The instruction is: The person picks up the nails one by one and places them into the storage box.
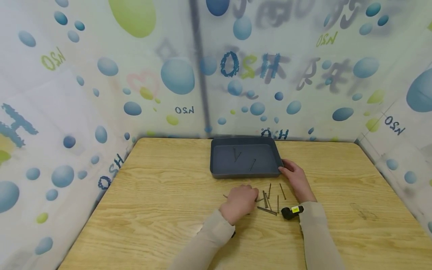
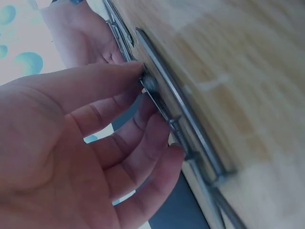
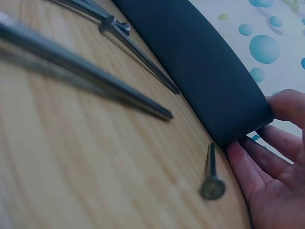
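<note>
The left hand (image 1: 240, 203) bends down over loose nails on the table, just in front of a dark grey tray (image 1: 222, 165). Seen from the left wrist, its thumb and fingertips pinch a nail (image 2: 159, 101) low against the wood, partly hidden by the fingers. Another nail (image 2: 176, 90) lies beside those fingertips. The right hand (image 1: 297, 180) holds the tray's near right corner, thumb at the rim and fingers around the side wall (image 3: 209, 71). A few thin nails (image 1: 253, 165) rest on the tray floor.
Several nails (image 1: 267, 210) lie scattered between the hands on the wooden table (image 1: 152, 202). One nail (image 3: 212, 187) stands out near the right fingers, head toward the camera. A patterned wall covering (image 1: 179, 75) rises behind the tray and at both sides.
</note>
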`<state>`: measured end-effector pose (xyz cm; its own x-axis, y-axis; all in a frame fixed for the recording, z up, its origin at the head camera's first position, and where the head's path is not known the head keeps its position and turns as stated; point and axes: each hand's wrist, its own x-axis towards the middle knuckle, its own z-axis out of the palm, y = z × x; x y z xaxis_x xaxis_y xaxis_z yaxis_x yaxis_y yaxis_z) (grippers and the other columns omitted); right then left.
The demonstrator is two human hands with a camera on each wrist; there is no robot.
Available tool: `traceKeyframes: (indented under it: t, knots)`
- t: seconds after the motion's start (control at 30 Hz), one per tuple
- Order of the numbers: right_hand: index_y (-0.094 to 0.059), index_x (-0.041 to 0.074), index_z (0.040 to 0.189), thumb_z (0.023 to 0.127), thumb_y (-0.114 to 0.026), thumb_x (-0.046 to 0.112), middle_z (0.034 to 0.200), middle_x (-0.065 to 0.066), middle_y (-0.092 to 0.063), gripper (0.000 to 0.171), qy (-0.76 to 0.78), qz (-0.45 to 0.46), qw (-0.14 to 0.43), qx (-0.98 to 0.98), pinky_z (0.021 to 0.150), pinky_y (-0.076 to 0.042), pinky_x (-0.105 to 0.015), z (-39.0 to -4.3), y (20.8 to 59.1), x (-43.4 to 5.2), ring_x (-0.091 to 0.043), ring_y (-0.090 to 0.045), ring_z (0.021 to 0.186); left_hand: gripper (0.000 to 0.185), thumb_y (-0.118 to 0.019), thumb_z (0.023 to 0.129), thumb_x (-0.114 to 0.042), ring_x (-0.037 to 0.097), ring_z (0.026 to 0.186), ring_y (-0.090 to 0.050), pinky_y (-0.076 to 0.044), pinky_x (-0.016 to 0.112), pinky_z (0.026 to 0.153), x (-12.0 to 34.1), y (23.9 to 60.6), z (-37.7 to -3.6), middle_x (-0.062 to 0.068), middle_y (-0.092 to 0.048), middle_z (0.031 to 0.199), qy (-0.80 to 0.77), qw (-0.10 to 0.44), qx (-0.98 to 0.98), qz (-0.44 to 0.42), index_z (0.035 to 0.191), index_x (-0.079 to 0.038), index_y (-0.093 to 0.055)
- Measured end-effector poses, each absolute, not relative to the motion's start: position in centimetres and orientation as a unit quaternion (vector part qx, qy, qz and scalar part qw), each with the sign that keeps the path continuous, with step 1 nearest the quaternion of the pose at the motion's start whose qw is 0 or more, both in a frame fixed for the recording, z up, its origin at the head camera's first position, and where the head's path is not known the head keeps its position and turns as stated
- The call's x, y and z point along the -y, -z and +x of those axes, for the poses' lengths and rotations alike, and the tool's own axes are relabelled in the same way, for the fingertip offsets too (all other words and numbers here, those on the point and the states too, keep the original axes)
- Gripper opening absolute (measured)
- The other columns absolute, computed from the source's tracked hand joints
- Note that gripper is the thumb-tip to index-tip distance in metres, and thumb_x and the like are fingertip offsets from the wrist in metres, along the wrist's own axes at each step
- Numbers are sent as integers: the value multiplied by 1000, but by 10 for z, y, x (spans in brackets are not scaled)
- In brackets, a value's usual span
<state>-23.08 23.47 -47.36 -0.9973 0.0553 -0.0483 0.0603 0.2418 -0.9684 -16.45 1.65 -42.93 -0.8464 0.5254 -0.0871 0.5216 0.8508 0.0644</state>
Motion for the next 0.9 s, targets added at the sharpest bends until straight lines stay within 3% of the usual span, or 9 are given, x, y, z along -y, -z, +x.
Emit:
traceKeyframes:
  t: [0.3, 0.6, 0.9]
  knots:
    - [-36, 8, 137, 90, -54, 26, 137, -14, -37, 54, 614, 44, 4, -788, 99, -29, -42, -230, 472, -235, -26, -34, 124, 13, -56, 89, -18, 7, 61, -53, -39, 25, 45, -15, 429, -166, -8, -58, 74, -45, 56, -958, 277, 80, -24, -63]
    - [-35, 10, 137, 89, -55, 29, 136, -14, -38, 56, 613, 37, 3, -789, 98, -29, -41, -232, 475, -235, -25, -35, 123, 18, -57, 87, -14, 7, 80, -57, -44, 23, 56, -9, 425, -172, -8, -61, 94, -88, 73, -951, 288, 97, -24, -68]
    - [-37, 10, 137, 89, -55, 28, 136, -13, -38, 54, 609, 36, 1, -792, 99, -28, -41, -233, 475, -235, -25, -35, 123, 10, -60, 86, -20, 2, 64, -51, -41, 20, 59, 10, 410, -184, -11, -61, 81, -180, 86, -932, 303, 88, -20, -69]
